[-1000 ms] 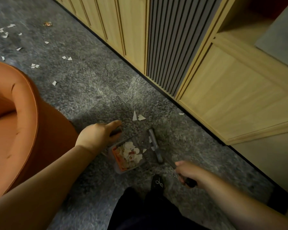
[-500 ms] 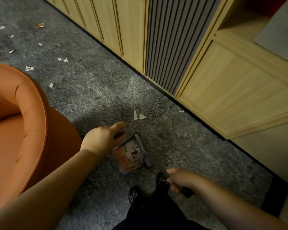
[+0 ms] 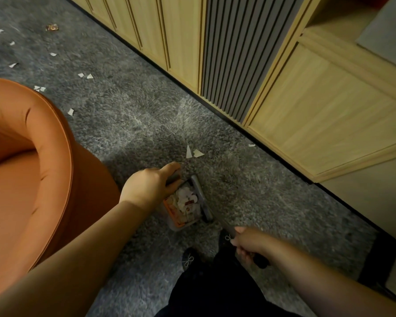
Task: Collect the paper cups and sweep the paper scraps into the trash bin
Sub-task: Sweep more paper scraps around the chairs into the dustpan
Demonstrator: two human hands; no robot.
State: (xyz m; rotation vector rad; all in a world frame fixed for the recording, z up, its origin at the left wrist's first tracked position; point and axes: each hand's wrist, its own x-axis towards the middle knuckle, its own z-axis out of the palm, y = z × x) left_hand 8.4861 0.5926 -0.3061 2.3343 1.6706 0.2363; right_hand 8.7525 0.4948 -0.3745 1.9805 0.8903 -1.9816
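Our left hand [image 3: 150, 187] is gripping the clear plastic dustpan [image 3: 183, 205] heaped with torn white scraps [image 3: 186, 200]. Our right hand [image 3: 249, 243] is clutching the slim grey brush's [image 3: 201, 197] dark handle on shaggy grey carpet [image 3: 135, 124].

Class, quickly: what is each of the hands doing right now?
Left hand: grips the clear plastic dustpan by its handle.
Right hand: grips the grey hand brush.

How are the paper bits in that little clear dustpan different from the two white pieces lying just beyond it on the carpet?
The paper scraps in the clear plastic dustpan are many and heaped together; the two white triangular scraps lie flat and loose on the grey carpet. The dustpan's heap includes orange-printed pieces; the two scraps are plain white. Both are torn paper.
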